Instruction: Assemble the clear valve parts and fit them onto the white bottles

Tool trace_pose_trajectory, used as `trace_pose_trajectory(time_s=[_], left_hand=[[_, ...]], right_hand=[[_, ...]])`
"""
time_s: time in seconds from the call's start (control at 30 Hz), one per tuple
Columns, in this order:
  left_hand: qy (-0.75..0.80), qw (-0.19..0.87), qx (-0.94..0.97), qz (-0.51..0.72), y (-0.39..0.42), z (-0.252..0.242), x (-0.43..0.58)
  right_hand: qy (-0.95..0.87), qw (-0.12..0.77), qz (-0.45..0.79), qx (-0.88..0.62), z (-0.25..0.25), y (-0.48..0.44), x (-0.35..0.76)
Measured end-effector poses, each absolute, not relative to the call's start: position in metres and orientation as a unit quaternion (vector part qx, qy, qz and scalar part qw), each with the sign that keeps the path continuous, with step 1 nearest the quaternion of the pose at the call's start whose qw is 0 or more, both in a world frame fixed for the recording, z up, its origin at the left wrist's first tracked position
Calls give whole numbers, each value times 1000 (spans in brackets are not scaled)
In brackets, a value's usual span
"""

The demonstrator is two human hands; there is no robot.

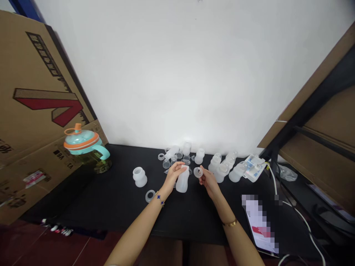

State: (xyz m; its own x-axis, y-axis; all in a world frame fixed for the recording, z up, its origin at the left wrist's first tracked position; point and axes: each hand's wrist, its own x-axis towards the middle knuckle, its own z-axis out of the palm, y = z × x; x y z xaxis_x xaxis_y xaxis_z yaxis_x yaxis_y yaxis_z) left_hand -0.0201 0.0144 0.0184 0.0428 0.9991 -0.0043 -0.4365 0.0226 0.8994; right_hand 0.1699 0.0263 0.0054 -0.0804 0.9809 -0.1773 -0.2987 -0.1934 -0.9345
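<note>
My left hand (174, 174) is closed around the upper part of a translucent white baby bottle (182, 181), which stands nearly upright at the middle of the black table. Just right of it, my right hand (207, 180) pinches a clear round bottle ring (198, 172); whether a nipple sits in it is hard to tell. The two pieces are apart. Behind my hands lie loose caps, rings and bottles, among them a small bottle (199, 156). Left of my left wrist, a loose ring (150, 196) lies flat near an open wide-necked bottle (139, 177).
Several bottles with clear tops (222, 172) stand at the right, beside a white power strip (254, 168) with a white cable. A phone (260, 226) lies at the front right. A large teal-and-orange lidded jug (87, 147) stands at the left by cardboard boxes (36, 122). A white wall (188, 74) rises behind.
</note>
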Motion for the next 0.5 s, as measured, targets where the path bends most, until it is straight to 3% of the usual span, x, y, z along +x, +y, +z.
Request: trace_pose_trajectory(time_s=[0.5], left_hand=[[382,571,425,589,9,26,-16]], right_hand=[[-439,504,616,-417,5,26,168]])
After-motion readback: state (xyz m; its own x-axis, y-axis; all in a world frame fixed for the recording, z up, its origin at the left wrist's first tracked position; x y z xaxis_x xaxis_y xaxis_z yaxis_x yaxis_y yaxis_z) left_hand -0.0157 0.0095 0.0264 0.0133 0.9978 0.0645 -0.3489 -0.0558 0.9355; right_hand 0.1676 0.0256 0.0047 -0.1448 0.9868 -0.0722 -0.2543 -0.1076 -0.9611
